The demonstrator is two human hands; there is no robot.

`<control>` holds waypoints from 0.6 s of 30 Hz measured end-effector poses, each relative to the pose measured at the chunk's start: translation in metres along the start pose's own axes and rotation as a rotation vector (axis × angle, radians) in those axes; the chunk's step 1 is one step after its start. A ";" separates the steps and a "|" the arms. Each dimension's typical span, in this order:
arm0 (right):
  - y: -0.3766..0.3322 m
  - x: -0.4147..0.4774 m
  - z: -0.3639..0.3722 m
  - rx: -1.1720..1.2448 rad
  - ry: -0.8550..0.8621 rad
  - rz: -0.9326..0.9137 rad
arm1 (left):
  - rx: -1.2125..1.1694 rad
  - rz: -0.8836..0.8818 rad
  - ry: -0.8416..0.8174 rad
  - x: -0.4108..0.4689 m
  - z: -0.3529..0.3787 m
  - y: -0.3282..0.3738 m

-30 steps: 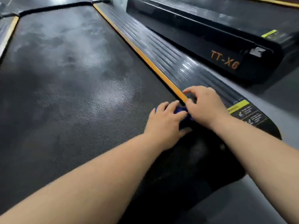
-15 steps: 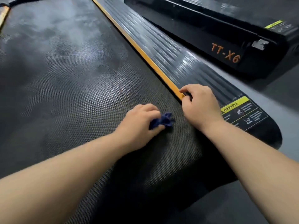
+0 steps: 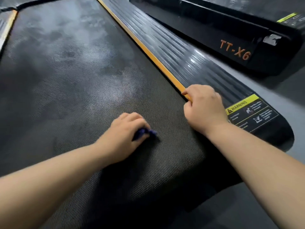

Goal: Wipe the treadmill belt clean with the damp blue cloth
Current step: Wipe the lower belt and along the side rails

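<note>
The black textured treadmill belt fills the left and middle of the head view, with pale smeared patches farther up. My left hand presses a bunched blue cloth onto the belt near its rear end; only a small blue corner shows past my fingers. My right hand rests with curled fingers on the belt's right edge, its fingertips on the orange strip. It holds nothing that I can see.
A ribbed black side rail runs along the right of the belt, with a yellow warning label near its end. A second treadmill marked TT-X6 stands at the right. Grey floor lies behind the deck.
My left hand has dragged the blue cloth leftwards across the belt, away from the orange strip. My right hand has let go of the cloth and stayed at the belt's right edge.
</note>
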State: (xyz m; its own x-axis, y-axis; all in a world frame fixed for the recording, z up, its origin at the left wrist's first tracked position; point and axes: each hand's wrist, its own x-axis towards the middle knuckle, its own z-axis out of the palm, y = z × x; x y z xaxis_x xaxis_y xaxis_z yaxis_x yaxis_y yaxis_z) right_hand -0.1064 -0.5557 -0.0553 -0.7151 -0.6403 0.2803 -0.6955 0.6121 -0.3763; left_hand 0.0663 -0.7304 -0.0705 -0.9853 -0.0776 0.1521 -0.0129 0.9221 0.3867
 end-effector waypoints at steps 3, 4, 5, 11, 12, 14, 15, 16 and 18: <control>-0.019 -0.008 0.012 0.003 -0.075 -0.090 | 0.149 -0.315 0.146 0.019 -0.023 -0.055; -0.024 -0.009 0.016 0.003 -0.120 -0.094 | 0.159 -0.493 0.190 0.036 -0.027 -0.067; -0.027 -0.010 0.020 -0.009 -0.153 -0.094 | 0.168 -0.625 0.213 0.053 -0.027 -0.068; -0.026 -0.011 0.027 -0.036 -0.175 -0.101 | -0.042 -0.221 0.130 0.034 0.010 0.014; -0.026 -0.012 0.026 -0.025 -0.182 -0.100 | -0.097 -0.143 0.096 0.010 0.004 0.019; -0.026 -0.014 0.024 -0.012 -0.194 -0.090 | -0.088 -0.085 0.051 -0.025 -0.012 0.009; -0.026 -0.014 0.022 -0.005 -0.192 -0.086 | -0.023 -0.158 0.049 -0.031 -0.020 -0.006; -0.026 -0.014 0.022 0.001 -0.188 -0.084 | 0.057 -0.293 0.046 -0.029 -0.026 -0.021; -0.027 -0.014 0.023 0.004 -0.179 -0.083 | 0.117 -0.582 0.068 -0.005 -0.036 -0.036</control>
State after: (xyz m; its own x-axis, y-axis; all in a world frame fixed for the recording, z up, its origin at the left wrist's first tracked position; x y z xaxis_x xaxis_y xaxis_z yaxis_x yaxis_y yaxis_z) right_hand -0.0762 -0.5734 -0.0693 -0.6310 -0.7613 0.1488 -0.7512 0.5517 -0.3624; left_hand 0.0774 -0.7768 -0.0521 -0.7977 -0.6031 0.0050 -0.5697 0.7562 0.3219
